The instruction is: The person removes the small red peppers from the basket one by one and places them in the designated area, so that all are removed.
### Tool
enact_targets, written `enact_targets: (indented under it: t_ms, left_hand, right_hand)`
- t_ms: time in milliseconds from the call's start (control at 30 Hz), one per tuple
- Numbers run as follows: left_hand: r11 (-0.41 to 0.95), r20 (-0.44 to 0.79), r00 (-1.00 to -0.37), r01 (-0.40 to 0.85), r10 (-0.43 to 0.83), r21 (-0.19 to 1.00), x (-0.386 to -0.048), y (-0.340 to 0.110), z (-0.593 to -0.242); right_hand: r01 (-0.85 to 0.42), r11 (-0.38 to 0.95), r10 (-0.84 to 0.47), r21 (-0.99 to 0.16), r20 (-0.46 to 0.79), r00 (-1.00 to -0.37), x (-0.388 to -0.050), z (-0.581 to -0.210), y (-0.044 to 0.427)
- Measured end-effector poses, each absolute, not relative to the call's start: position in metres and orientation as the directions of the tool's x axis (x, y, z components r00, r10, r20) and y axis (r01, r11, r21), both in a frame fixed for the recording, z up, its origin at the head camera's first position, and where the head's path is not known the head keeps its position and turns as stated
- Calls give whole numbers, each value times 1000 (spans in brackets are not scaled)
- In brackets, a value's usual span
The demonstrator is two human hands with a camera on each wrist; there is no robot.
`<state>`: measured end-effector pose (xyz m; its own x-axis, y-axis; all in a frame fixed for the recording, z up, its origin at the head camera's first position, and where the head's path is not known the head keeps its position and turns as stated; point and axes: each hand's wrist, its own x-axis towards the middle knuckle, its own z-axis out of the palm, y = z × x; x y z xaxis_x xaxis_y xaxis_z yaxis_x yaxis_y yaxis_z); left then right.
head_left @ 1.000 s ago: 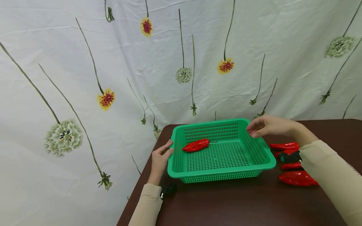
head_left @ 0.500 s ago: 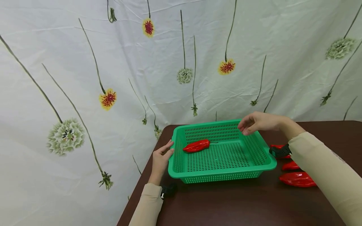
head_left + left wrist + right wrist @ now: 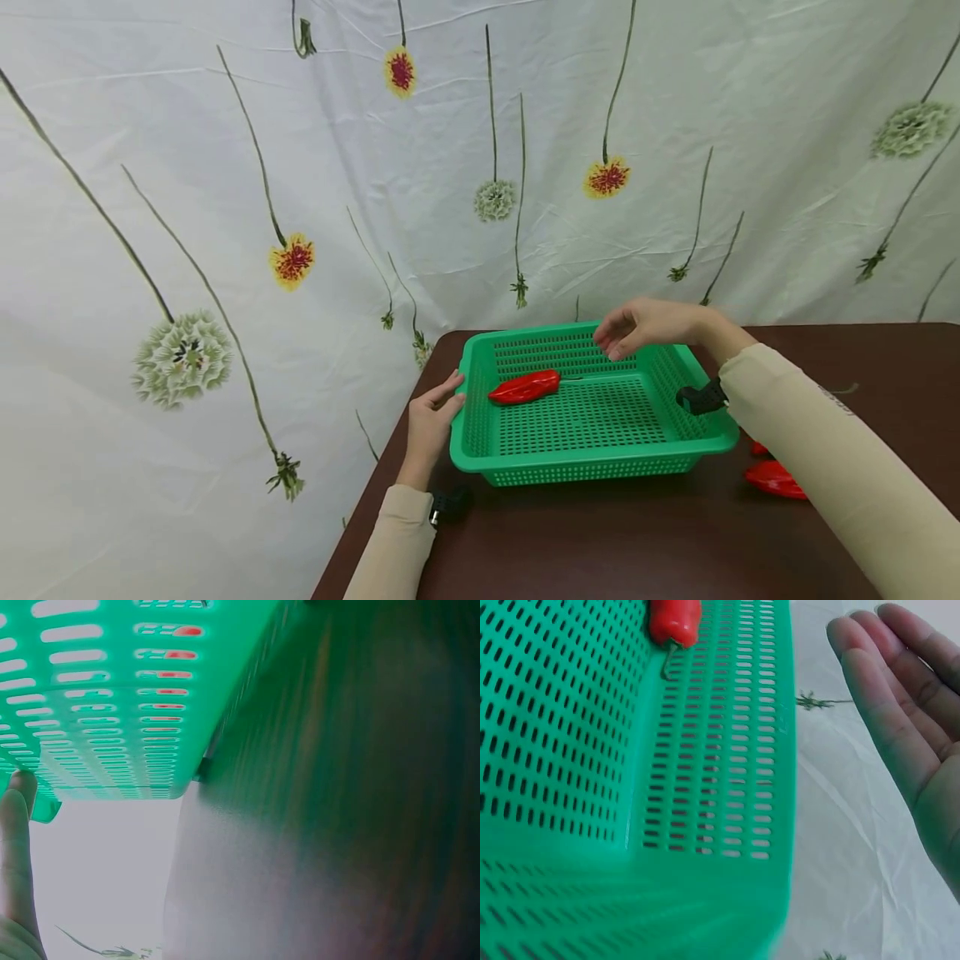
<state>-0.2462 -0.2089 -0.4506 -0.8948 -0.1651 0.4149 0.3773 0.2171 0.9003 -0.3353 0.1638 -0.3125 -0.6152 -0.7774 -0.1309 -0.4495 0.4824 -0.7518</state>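
Note:
A green slotted plastic basket (image 3: 592, 455) stands on the dark table. Inside it, toward the back left, lies a red pepper (image 3: 525, 388) with a thin stem, which the right wrist view also shows. My left hand (image 3: 429, 425) rests against the basket's left rim, its fingers mostly straight; in the left wrist view a finger (image 3: 16, 847) touches the basket's outer side. Above the back part of the basket hovers my right hand (image 3: 652, 327), fingers loosely bent and holding nothing. The right wrist view shows that hand (image 3: 922, 720) apart from the rim.
More red peppers (image 3: 776, 480) lie on the table (image 3: 615, 542) to the right of the basket, partly hidden by the right sleeve (image 3: 840, 450). Behind the table hangs a pale cloth (image 3: 420, 175) with a flower print. Each wrist wears a black camera band (image 3: 703, 398).
My right hand has moved left, from the basket's right rim to over its back part. The right sleeve now covers more of the peppers on the table. The left hand stays at the rim.

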Motion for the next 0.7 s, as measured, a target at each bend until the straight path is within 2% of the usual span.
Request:
enact_targets:
  t_ms: [100, 700]
  left_hand:
    - [210, 415, -896, 380, -161, 901, -246, -210, -451]
    - [221, 432, -887, 394, -162, 892, -248, -209, -452]
  right_hand:
    - [-460, 483, -784, -745, -133, -607, -340, -317, 155]
    - [-399, 482, -751, -780, -133, -647, -358, -333, 119]
